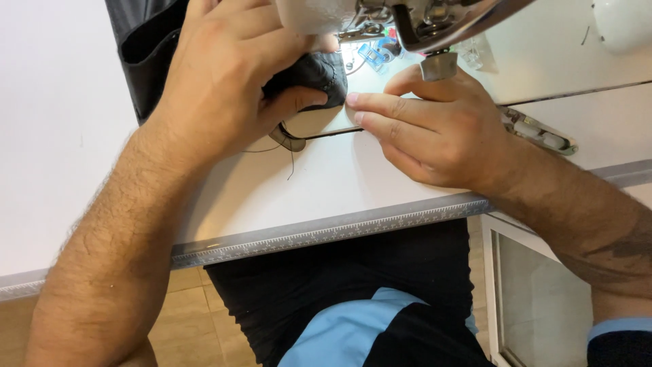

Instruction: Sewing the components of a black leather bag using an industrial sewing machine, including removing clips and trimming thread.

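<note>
Here L hand (224, 75) fingers grip black fabric (314, 75), R hand (435, 132) fingers flat, empty

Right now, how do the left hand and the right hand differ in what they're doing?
The left hand grips the dark fabric piece, thumb curled under it; the right hand lies flat, fingertips only meeting the fabric's edge. Left reaches farther in; right sits nearer the table edge. Both work beneath the sewing machine head.

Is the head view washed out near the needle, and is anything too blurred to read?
Head view: strong glare on the white table under the sewing machine head; the dark fabric beneath the left hand loses detail in shadow; the right hand is sharp; the machine head is close and soft.
</note>
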